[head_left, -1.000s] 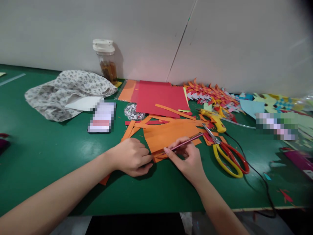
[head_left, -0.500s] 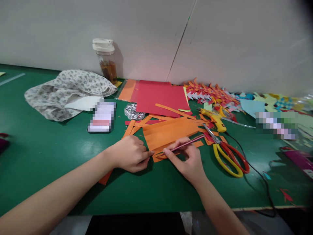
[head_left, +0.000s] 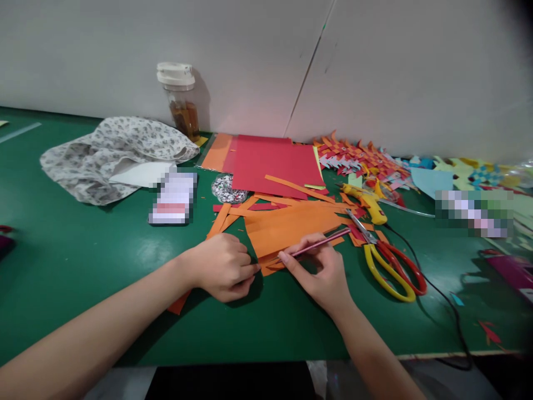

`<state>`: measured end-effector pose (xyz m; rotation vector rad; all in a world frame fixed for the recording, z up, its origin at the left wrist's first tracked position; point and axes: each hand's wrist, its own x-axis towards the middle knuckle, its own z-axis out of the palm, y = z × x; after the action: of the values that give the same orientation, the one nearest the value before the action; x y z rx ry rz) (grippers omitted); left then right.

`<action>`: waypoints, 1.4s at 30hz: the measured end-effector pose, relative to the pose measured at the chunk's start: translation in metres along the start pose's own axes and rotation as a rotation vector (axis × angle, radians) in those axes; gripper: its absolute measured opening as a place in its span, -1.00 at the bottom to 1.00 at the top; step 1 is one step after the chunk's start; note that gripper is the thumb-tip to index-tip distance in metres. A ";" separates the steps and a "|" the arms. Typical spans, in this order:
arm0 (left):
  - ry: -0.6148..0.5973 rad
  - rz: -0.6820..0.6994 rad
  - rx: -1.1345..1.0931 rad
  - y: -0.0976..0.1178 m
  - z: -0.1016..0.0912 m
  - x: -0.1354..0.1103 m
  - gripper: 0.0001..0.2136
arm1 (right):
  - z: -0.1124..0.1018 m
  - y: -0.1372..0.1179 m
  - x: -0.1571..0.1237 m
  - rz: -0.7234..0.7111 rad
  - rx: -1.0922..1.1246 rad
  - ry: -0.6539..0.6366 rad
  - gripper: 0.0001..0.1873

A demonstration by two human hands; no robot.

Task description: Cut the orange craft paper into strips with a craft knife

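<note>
An orange paper sheet (head_left: 295, 225) lies between my hands, with narrow folds or strips along its near edge. My left hand (head_left: 227, 268) is closed, knuckles up, its fingertips at the sheet's near left corner. I cannot see anything held in it. In my right hand (head_left: 318, 266) is a slim pinkish-red pencil (head_left: 322, 241), gripped as for writing. Its lower end points left over the near edge of the paper, and my fingers partly hide it. Scissors (head_left: 387, 261) with one yellow and one red handle lie half open to the right of this hand.
Behind the sheet are orange strips (head_left: 220, 219) and red paper (head_left: 272, 166). A yellow glue gun (head_left: 366, 203) with a black cord lies to the right. Further left are a phone (head_left: 172, 200), a patterned cloth (head_left: 125, 144) and a lidded bottle (head_left: 179, 103). Colourful paper pieces (head_left: 353, 150) line the wall.
My left index finger, stretched out on the paper's corner before, is now more curled and drawn back slightly left. My right hand and the pencil have hardly moved.
</note>
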<state>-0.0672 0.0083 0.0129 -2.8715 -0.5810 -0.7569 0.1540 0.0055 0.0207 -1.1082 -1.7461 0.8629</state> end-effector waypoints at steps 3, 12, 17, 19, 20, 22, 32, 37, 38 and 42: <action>-0.006 0.000 -0.022 0.001 0.001 0.000 -0.76 | -0.001 0.000 0.001 -0.032 -0.046 0.018 -0.78; -0.047 -0.016 -0.118 0.003 -0.003 0.003 -0.76 | -0.001 0.002 0.002 0.086 0.025 0.054 -0.71; -0.057 -0.029 -0.127 0.002 -0.002 0.003 -0.76 | 0.002 0.002 0.003 0.128 0.015 0.032 -0.68; -0.054 -0.032 -0.128 0.002 -0.002 0.003 -0.76 | 0.003 0.002 0.003 0.135 0.015 0.012 -0.67; -0.052 -0.032 -0.130 0.002 -0.002 0.002 -0.75 | 0.003 0.002 0.003 0.137 0.018 0.008 -0.67; -0.052 -0.031 -0.134 0.003 -0.002 0.002 -0.75 | 0.003 0.002 0.003 0.140 0.027 0.010 -0.67; -0.043 -0.026 -0.123 0.003 -0.001 0.002 -0.77 | 0.002 0.005 0.003 0.129 -0.019 -0.008 -0.68; -0.020 -0.014 -0.070 0.001 -0.001 0.001 -0.75 | 0.002 0.005 0.003 0.130 -0.011 -0.009 -0.69; -0.014 -0.016 -0.057 0.001 -0.001 0.001 -0.75 | 0.002 0.004 0.003 0.129 -0.006 -0.010 -0.69; -0.011 -0.019 -0.047 0.000 -0.001 0.001 -0.75 | 0.002 0.003 0.002 0.127 -0.002 -0.012 -0.69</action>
<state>-0.0668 0.0088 0.0142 -2.9187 -0.6013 -0.7677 0.1530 0.0080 0.0178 -1.2281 -1.7009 0.9473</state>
